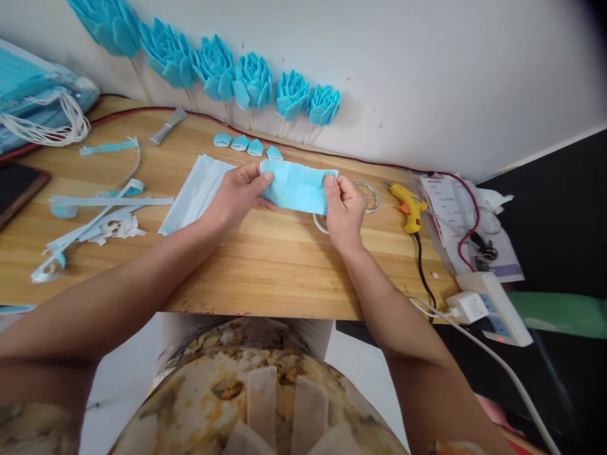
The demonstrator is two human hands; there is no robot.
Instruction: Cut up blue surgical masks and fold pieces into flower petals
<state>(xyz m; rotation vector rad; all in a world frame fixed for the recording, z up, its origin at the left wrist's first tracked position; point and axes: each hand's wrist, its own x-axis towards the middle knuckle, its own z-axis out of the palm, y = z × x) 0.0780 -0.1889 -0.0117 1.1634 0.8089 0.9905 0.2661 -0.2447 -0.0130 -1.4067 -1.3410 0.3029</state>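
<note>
Light-blue fabric rectangle (298,188), upper centre: left hand (241,191) and right hand (347,207) pinch opposite ends; even tension should limit creasing.

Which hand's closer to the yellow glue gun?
Right. The right hand is just left of the yellow glue gun in view; the left hand is farther left, at the opposite end of the blue sheet.

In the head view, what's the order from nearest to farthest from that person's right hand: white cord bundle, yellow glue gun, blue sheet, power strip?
From the right hand:
1. blue sheet: held in it, extending left
2. yellow glue gun: to its right
3. power strip: farther right, lower in the picture
4. white cord bundle: far left
</note>
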